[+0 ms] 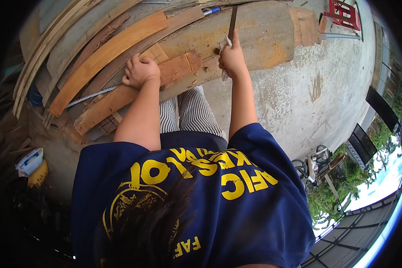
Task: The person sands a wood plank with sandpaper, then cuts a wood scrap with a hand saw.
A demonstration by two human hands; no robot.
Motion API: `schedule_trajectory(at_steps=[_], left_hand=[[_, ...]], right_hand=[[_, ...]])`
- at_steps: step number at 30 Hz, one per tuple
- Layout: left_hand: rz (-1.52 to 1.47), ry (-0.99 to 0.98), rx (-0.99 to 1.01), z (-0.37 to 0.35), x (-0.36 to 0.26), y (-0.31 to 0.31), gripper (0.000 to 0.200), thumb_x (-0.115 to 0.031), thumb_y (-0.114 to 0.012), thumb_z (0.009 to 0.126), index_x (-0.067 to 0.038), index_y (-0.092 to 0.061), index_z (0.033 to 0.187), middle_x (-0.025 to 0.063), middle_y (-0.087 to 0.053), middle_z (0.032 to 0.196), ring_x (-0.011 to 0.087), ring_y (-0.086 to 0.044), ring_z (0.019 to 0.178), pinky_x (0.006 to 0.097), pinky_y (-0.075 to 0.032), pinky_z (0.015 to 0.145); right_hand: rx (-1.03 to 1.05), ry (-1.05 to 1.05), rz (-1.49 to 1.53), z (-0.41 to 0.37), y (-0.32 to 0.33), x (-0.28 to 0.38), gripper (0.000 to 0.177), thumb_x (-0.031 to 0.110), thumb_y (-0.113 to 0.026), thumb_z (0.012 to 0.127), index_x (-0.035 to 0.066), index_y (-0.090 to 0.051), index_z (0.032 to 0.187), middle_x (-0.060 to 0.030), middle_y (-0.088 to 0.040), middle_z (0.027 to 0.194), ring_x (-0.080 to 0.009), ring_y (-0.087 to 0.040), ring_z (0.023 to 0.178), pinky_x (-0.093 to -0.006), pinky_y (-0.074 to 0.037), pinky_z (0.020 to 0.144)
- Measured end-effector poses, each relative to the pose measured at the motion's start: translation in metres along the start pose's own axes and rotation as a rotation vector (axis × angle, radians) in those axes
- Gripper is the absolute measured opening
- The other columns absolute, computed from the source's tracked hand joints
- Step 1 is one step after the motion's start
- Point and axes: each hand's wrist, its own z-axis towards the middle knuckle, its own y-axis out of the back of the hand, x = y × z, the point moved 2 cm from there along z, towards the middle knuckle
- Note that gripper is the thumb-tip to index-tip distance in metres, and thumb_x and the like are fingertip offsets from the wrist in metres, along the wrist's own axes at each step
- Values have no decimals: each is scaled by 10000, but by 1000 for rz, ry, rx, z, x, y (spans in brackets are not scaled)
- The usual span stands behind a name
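Note:
My left hand is closed over a reddish-brown wooden board, which lies slantwise across the near edge of a broad, worn plank. Beside that hand a lighter wood piece shows. My right hand is wrapped round the lower end of a long dark tool that stands out past the fingers; whether it is a blade or a file I cannot tell. White cloth or wrapping shows at its grip. The tool is apart from the board under my left hand.
Curved wooden strips and a saw blade lie at the left. A blue marker-like object is at the top. At the upper right stands a red stool. A sack sits at lower left, bicycles at right.

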Motion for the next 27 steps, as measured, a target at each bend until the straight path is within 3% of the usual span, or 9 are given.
schedule_trajectory(at_steps=[14, 20, 27], left_hand=[[22, 2, 19, 0, 0, 2, 306, -290, -489, 784, -221, -640, 1041, -12, -613, 1151, 182, -555, 1044, 421, -284, 953], [35, -1, 37, 2, -1, 2, 303, -294, -492, 786, -217, -623, 1048, -5, -607, 1155, 184, -554, 1049, 426, -285, 950], [50, -4, 30, 1, 0, 0, 317, -304, -482, 791, -214, -614, 1064, 0, -604, 1158, 184, -551, 1065, 430, -283, 951]], right_hand=[[50, -37, 168, 20, 4, -2, 690, 6, -288, 892, 257, -38, 1484, -40, -427, 673, -107, -353, 463, -265, -306, 398], [74, -72, 195, -7, 3, -14, 687, 37, -312, 916, 294, -11, 1478, -10, -363, 642, -85, -311, 454, -241, -266, 389], [99, -55, 327, 29, 2, -12, 671, 47, -305, 927, 312, -25, 1477, -6, -352, 637, -90, -307, 449, -241, -264, 387]])
